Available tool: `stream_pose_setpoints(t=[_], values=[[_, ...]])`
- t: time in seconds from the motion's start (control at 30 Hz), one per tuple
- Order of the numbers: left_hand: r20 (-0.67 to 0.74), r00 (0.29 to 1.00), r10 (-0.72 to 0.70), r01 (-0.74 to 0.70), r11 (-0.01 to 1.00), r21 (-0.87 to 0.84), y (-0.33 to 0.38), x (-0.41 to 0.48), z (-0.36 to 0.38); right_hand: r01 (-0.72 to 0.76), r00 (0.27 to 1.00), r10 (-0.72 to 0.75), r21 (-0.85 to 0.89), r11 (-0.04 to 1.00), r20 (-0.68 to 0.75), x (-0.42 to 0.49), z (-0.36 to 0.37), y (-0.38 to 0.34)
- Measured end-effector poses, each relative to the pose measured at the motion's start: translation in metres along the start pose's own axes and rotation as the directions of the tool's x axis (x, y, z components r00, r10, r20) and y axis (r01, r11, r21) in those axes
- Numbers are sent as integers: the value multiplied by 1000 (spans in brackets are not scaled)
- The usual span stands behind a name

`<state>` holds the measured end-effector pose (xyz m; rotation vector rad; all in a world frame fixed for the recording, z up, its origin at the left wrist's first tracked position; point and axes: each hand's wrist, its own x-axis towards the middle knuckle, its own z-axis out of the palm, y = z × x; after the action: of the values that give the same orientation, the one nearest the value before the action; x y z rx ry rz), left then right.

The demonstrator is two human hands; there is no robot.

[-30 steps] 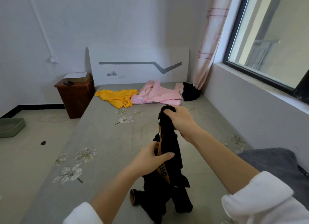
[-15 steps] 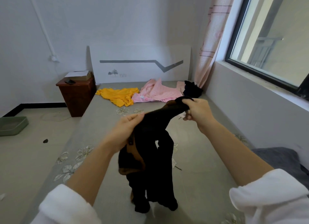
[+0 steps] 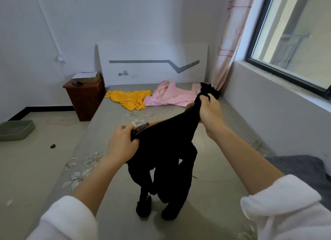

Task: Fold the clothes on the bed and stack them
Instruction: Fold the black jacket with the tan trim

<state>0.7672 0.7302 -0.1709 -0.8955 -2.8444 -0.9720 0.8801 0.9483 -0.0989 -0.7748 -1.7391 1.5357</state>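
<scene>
A black garment [image 3: 166, 154] with a brown lining and a small label hangs in the air over the grey flowered bed [image 3: 211, 168]. My left hand [image 3: 121, 141] grips its top edge by the label. My right hand [image 3: 208, 111] grips the other end of that edge, higher and farther away. The edge stretches between the hands and the rest dangles down, its lower ends touching the bed. At the head of the bed lie a yellow garment [image 3: 129, 99], a pink garment [image 3: 172, 94] and a small black garment [image 3: 209, 88].
A brown nightstand [image 3: 84, 98] with papers stands left of the bed. A green tray [image 3: 16, 129] lies on the floor at the far left. A dark grey blanket [image 3: 300, 168] covers the bed's near right corner. The window wall runs along the right.
My hands have moved apart and pulled the black garment's top edge taut. The left hand has come lower and nearer; the right hand stays high on the right.
</scene>
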Motion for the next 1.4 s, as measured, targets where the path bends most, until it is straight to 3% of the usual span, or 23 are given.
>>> stream_pose_setpoints(t=[0.07,0.13,0.23,0.27,0.33,0.4,0.43,0.5,0.57,0.6,0.67,0.73,0.77,0.83,0.93,0.97,1.03,1.1,1.17,1.23,1.27,1.33,1.4], values=[[44,994,-100,107,968,-227,3,2,-2,3,996,3,-70,998,85,2,2,1],[165,977,-138,200,861,-468,10,2,-6,-7,990,27,-137,991,141,4,3,1],[240,967,-85,213,784,-583,24,5,-12,-34,967,103,-284,958,231,4,-3,0],[240,968,-70,198,801,-565,27,7,-15,-66,931,176,-327,943,320,4,-8,0],[292,955,-55,205,834,-513,25,15,-23,-140,769,323,-349,927,551,4,-22,-1],[467,884,-19,236,881,-410,17,25,-37,-42,606,409,-487,872,682,4,-38,1],[582,813,-17,232,926,-297,14,28,-44,100,587,457,-621,778,668,4,-44,5],[734,674,-86,74,996,48,12,31,-49,384,631,516,-811,441,579,-7,-44,20],[709,694,-126,-116,952,284,11,33,-38,524,685,478,-828,200,550,-12,-36,41],[644,758,-102,-149,934,324,10,33,-31,515,718,443,-838,183,538,-11,-33,50],[442,897,-19,-130,943,305,2,30,-22,418,807,321,-863,282,496,-6,-38,59],[206,979,11,-43,988,151,-13,23,-16,213,870,252,-784,583,423,3,-50,65],[148,989,-24,27,1000,-15,-20,19,-14,104,880,226,-634,766,418,3,-56,67],[185,975,-125,195,878,-437,-31,7,-10,-83,888,209,-304,949,409,-5,-62,69],[273,937,-216,348,588,-730,-41,-4,1,-214,880,213,-46,976,425,-6,-65,74],[261,935,-240,353,551,-756,-41,-5,4,-184,882,190,-57,981,431,-5,-64,73],[186,938,-291,329,587,-739,-36,-5,10,32,888,64,-201,979,455,-3,-60,69],[97,943,-318,301,692,-656,-31,0,12,258,868,-64,-337,905,492,-1,-55,62],[114,964,-240,262,794,-549,-29,8,2,303,839,-39,-406,862,543,7,-59,50],[344,934,-100,256,858,-446,-26,14,-20,165,756,223,-508,845,615,16,-71,34],[493,869,-35,251,890,-380,-28,17,-30,119,681,385,-613,781,623,18,-75,26],[734,678,-14,258,941,-220,-30,25,-47,258,619,587,-841,475,521,21,-77,22],[813,564,-147,134,987,85,-33,36,-47,429,710,567,-895,124,418,23,-69,34]])
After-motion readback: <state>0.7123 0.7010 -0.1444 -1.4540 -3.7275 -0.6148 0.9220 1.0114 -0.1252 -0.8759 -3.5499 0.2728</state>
